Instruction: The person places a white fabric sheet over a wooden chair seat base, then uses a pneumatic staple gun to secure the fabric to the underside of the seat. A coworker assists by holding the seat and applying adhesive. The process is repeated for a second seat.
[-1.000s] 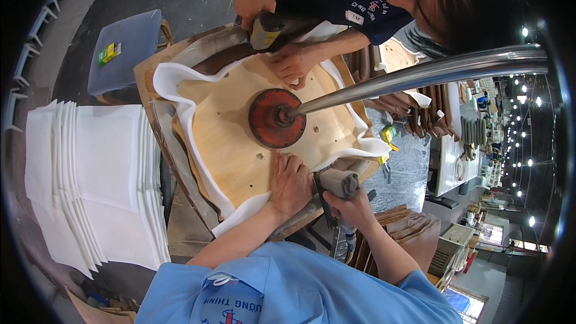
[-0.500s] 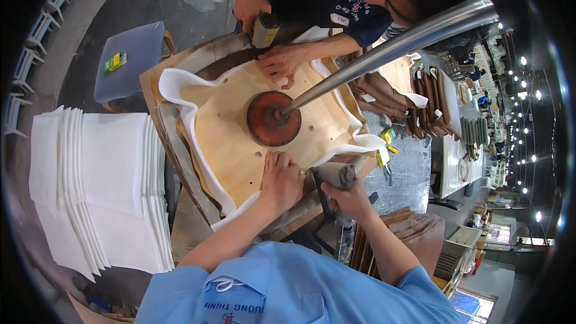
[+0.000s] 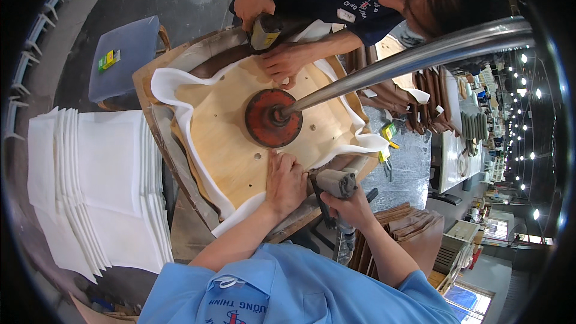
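Note:
A plywood seat panel point(image 3: 234, 126) lies over white padding point(image 3: 171, 84) in a wooden frame point(image 3: 144, 87). A red round press plate point(image 3: 258, 121), on a shiny metal rod point(image 3: 384, 72), rests on its middle. My left hand point(image 3: 287, 181) is at the panel's near edge, fingers bent and fingertips on the wood; what lies beneath them is hidden. Just right of it, my right hand point(image 3: 353, 207) grips a staple gun point(image 3: 336, 182), its nose at the near edge. Opposite, a co-worker's hand point(image 3: 287, 62) presses the far edge while the other hand holds another staple gun point(image 3: 264, 31).
White padding sheets point(image 3: 108, 168) are stacked at the left. Behind them stands a blue-grey stool point(image 3: 126, 54) bearing a yellow-green box point(image 3: 109, 60). Folded brown covers point(image 3: 429, 96) lie on the right-hand table point(image 3: 408, 162); more brown sheets point(image 3: 414, 228) are below it.
The view has shifted slightly. My left hand stays at the near edge, and my right still holds the staple gun beside it. The co-worker's staple gun now sits closer to the pressing hand.

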Motion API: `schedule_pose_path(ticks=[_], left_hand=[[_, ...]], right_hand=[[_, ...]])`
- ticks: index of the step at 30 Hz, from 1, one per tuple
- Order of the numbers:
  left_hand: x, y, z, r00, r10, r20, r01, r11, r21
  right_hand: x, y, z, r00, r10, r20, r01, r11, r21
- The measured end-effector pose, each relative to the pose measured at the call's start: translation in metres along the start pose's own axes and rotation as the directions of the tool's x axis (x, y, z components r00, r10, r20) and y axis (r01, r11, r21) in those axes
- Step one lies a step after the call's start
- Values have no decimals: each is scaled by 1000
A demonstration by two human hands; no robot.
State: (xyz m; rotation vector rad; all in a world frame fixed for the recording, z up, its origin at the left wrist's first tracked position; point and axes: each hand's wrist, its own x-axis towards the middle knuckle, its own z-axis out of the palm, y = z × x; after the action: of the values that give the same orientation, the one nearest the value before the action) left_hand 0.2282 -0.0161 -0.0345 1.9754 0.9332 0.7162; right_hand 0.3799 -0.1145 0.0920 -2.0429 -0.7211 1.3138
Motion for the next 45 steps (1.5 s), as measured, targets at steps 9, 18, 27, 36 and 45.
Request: schedule_pose_path(ticks=[9,18,27,36,45], left_hand=[[0,-1,4,999,20,-40,-19,1000,19],[-9,-8,-23,992,40,118,-40,999,0],[-8,-10,-14,997,69,42,-67,997,-35],[-11,-11,-8,998,61,9,-61,998,-16],[-11,-19,-18,989,91,115,-90,996,-20]], right_hand=[[5,-8,7,998,60,-29,-62,996,-65],[-1,-5,7,998,27,-48,-30,997,-73],[-12,2,10,999,35,-12,-36,997,-73],[-6,-10,18,994,105,-7,-105,990,-98],[-5,-11,21,992,92,-83,-105,980,-166]])
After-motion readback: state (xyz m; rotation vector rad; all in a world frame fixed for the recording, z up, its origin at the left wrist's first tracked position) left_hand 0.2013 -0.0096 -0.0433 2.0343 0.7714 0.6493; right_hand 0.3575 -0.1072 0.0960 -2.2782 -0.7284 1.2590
